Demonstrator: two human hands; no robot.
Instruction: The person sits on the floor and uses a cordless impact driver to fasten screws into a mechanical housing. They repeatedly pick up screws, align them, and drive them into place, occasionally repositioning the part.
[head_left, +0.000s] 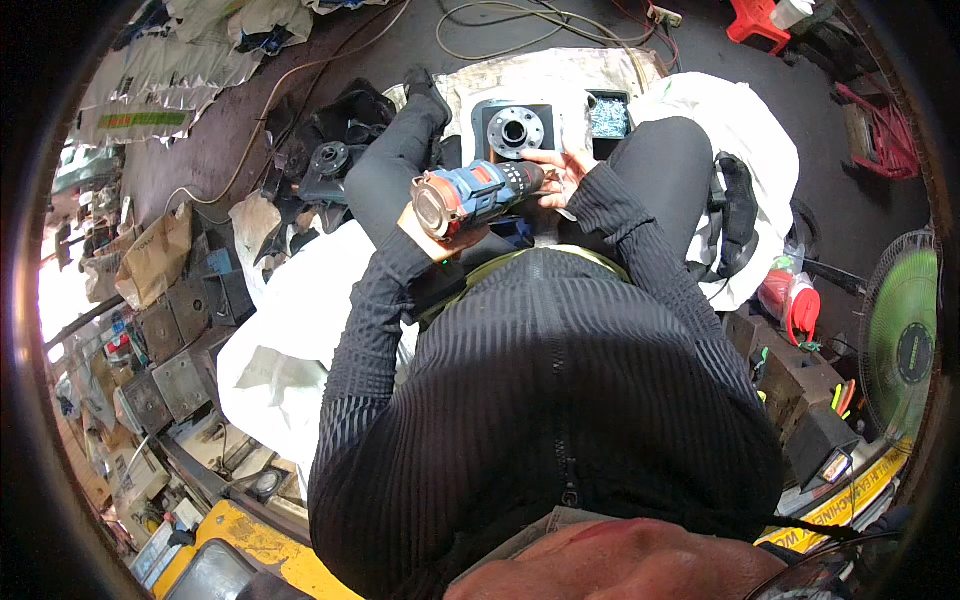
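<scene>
My left hand (440, 238) grips the handle of a blue and black cordless drill (478, 194), which points to the right. At the front of the chuck is my right hand (568, 178), its index finger stretched toward the metal part and its other fingers curled at the drill's tip. What those fingers pinch is too small to make out. Just beyond the drill, a round silver flange (515, 131) with a dark centre hole and small holes around it sits on a black square plate. A dark box of small bluish screws (609, 117) stands right of it.
Black flanged parts (330, 160) are piled beyond my left knee. White sacks (290, 345) lie on both sides of me. A green fan (898, 335) stands at the right, near a red-lidded container (803, 310). Cables (500, 25) coil on the floor ahead.
</scene>
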